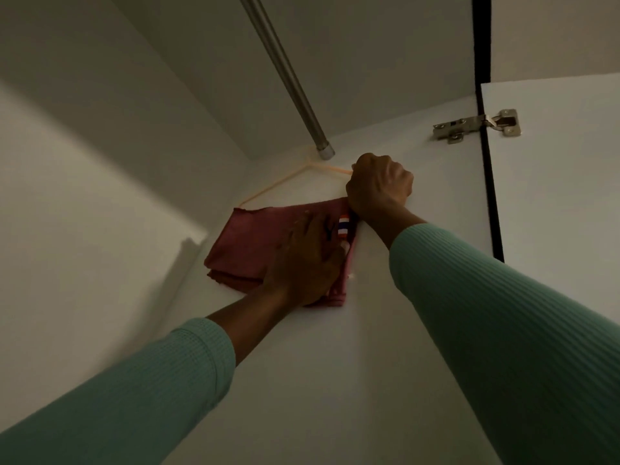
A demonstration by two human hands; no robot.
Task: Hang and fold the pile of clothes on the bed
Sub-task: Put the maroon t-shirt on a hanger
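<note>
Pink garment (pixel 241 250) hangs folded over a peach hanger (pixel 271 189), below the near end of the metal rod (pixel 285 72) and against the white wardrobe wall (pixel 335 380). That wall fills the area under the rod, and a white door (pixel 553 179) stands to the rod's right, past a dark gap.

Two mint-green ribbed sleeves (pixel 503 330) reach up toward the rod from the lower corners.

The left hand (pixel 302 266) lies on the garment's right half, well below the rod's end. Its fingers are spread fairly flat on the cloth, though blurred.

The right hand (pixel 380 187) is just right of the rod's end, its fingers curled into a fist around the hanger's right arm. The hanger's peak sits just beside the rod's end cap; whether it hooks on I cannot tell.

A steel hinge (pixel 476 125) bridges the gap right of the rod. A small striped label (pixel 343 226) shows on the garment between the hands.
</note>
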